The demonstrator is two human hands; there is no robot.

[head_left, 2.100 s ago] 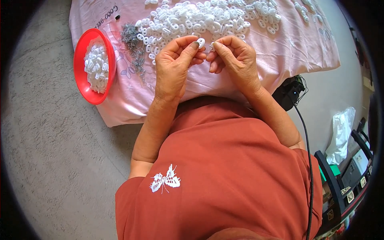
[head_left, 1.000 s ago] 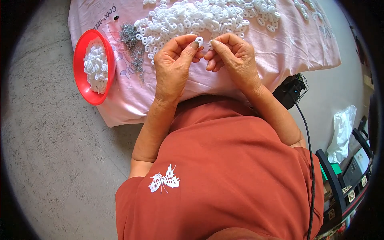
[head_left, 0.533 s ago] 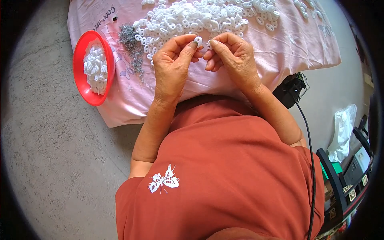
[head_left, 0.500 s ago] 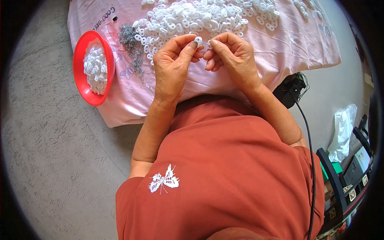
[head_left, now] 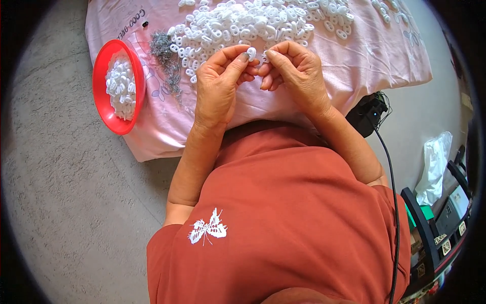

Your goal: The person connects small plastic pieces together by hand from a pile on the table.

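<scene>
White oval piece [head_left: 251, 53], upper centre of the frame: we pinch it in our left hand [head_left: 218, 78], best kept steady; our right hand [head_left: 299, 73] pinches a tiny part [head_left: 264, 57], too small to identify.

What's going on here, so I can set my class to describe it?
A person's left grip pinches one small white oval piece. The right grip is close beside it, thumb and forefinger together; anything between them is too small to tell. Beyond lies a heap of similar pieces on a pink cloth. To the left, a red bowl holds more white pieces.
</scene>
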